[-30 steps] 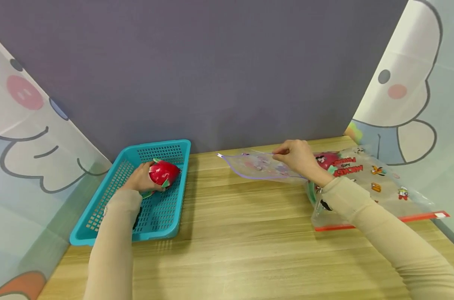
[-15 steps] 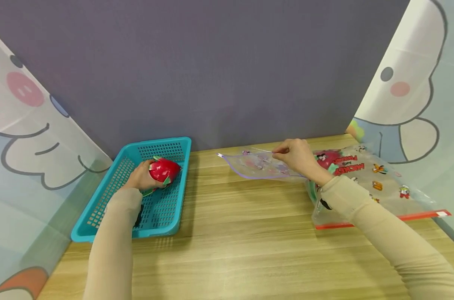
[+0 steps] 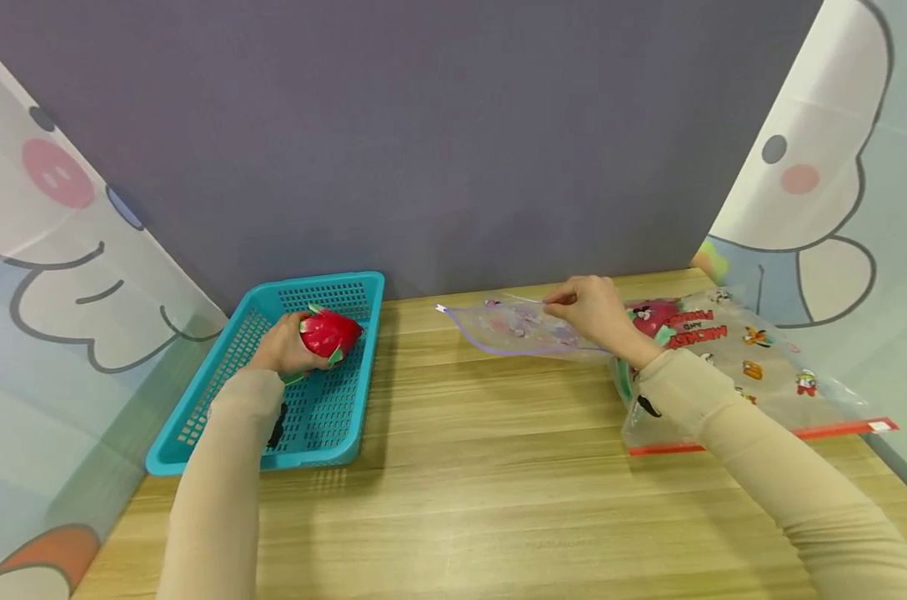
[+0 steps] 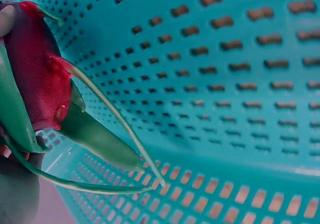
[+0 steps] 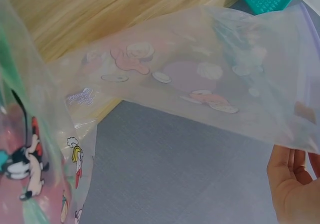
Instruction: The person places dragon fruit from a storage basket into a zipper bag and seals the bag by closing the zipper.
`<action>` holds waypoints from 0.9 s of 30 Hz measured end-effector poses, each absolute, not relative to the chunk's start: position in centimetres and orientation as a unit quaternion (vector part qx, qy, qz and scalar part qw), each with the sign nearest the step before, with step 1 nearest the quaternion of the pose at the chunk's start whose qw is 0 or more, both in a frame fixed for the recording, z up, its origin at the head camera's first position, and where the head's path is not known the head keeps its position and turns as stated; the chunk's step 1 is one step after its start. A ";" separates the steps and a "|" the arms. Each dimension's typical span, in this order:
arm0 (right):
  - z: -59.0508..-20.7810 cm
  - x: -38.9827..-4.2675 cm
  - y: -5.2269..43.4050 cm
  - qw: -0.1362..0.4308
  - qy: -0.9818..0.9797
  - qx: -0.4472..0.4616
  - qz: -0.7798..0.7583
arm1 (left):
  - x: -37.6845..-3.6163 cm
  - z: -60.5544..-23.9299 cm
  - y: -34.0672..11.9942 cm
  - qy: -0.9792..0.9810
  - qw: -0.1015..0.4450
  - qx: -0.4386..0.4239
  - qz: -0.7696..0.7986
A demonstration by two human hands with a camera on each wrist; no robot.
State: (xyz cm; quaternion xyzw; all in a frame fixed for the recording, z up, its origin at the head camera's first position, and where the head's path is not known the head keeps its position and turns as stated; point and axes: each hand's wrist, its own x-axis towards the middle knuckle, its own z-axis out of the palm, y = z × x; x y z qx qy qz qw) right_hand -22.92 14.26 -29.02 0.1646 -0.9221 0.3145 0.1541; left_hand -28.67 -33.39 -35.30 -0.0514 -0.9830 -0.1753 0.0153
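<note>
My left hand (image 3: 284, 343) grips a red dragon fruit (image 3: 330, 336) with green leafy tips, inside the blue perforated basket (image 3: 352, 446). Up close in the left wrist view, the dragon fruit (image 4: 37, 69) appears with long green pieces and thin stems beside it. At the right, the fingertips of my right hand (image 3: 592, 312) pinch the upper edge of a clear zip bag (image 3: 509, 325) with a purple seal strip. In the right wrist view, this zip bag (image 5: 190, 79) stretches above the hand (image 5: 295, 184), looking thin and flat, with faint printed figures.
A second clear bag (image 3: 776, 387) with a red seal and cartoon prints lies at the right, a red and green item inside it. Something black (image 3: 277, 427) lies in the basket. A grey wall (image 3: 453, 167) stands behind the wooden table (image 3: 453, 483).
The dragon fruit has turned and risen slightly in my left hand, still within the basket. My right hand keeps its pinch on the zip bag. The head view has shifted a little.
</note>
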 end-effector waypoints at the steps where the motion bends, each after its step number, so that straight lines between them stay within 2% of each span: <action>1: -29.0 -23.0 14.3 0.155 -0.922 0.165 0.315 | -28.6 -35.1 -33.4 -0.983 0.017 -0.052 -0.175; 8: -29.3 -23.2 14.3 0.159 -0.920 0.168 0.315 | -27.9 -33.5 -32.7 -0.985 0.023 -0.042 -0.163; 16: -29.5 -23.2 14.0 0.155 -0.920 0.173 0.316 | -26.4 -30.3 -30.9 -0.986 0.058 -0.006 -0.154; 27: -29.4 -23.3 13.9 0.162 -0.918 0.169 0.319 | -24.3 -27.2 -27.5 -0.978 0.076 -0.008 -0.195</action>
